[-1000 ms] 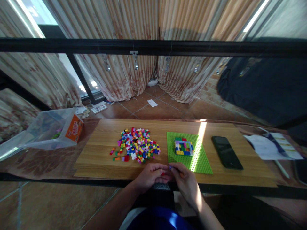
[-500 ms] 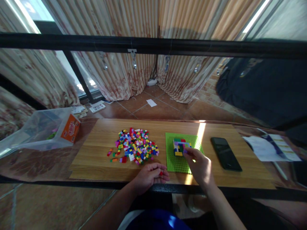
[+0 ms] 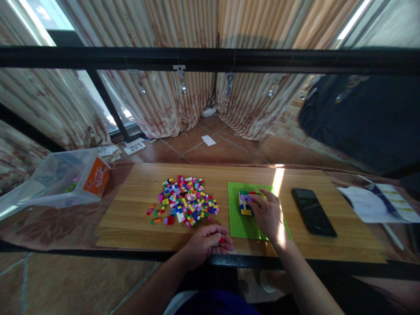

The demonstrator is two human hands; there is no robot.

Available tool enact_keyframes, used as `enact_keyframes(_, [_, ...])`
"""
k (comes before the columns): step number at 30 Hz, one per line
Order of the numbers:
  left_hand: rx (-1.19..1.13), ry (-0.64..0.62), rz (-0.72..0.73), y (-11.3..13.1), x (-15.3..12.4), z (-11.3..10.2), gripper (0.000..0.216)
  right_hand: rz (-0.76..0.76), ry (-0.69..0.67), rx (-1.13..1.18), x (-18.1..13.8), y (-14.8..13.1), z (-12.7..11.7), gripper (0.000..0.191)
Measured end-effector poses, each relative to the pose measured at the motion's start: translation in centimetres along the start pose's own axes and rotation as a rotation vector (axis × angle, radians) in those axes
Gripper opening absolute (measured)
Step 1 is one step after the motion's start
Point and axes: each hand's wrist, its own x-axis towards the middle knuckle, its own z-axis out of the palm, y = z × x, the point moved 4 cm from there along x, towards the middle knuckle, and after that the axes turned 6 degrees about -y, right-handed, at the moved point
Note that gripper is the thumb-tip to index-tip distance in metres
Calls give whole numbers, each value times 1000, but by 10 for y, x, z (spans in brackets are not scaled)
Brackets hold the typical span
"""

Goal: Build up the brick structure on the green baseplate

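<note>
A green baseplate [image 3: 238,218] lies on the wooden board, with a small multicoloured brick build [image 3: 244,202] standing on it. My right hand [image 3: 269,215] rests over the plate, its fingertips pressing on the right side of the build; part of the build is hidden under the fingers. My left hand [image 3: 205,241] sits curled at the board's near edge, holding small bricks, one red brick [image 3: 222,239] showing between the fingers. A heap of loose coloured bricks [image 3: 185,204] lies to the left of the plate.
A black phone [image 3: 313,211] lies right of the plate. Papers [image 3: 377,202] and a pen sit at the far right. A clear plastic bin [image 3: 62,177] with an orange label lies tipped at the left. A black bar crosses above.
My right hand left my left hand at the near edge, reached forward over the green plate and now presses on the brick build. My left hand has stayed put.
</note>
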Motion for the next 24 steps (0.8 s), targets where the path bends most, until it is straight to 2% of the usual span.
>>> enact_keyframes(8, [-8,-12,14,1,0,2,31,65,45,105,-5,0,1,34])
enact_keyframes(17, [5,-18,18,-1,0,0,31,325,149,253,2,-1,0,45])
enact_keyframes(24, [5,-25,3,1,0,1,30,430,79,273,4,-2,8,53])
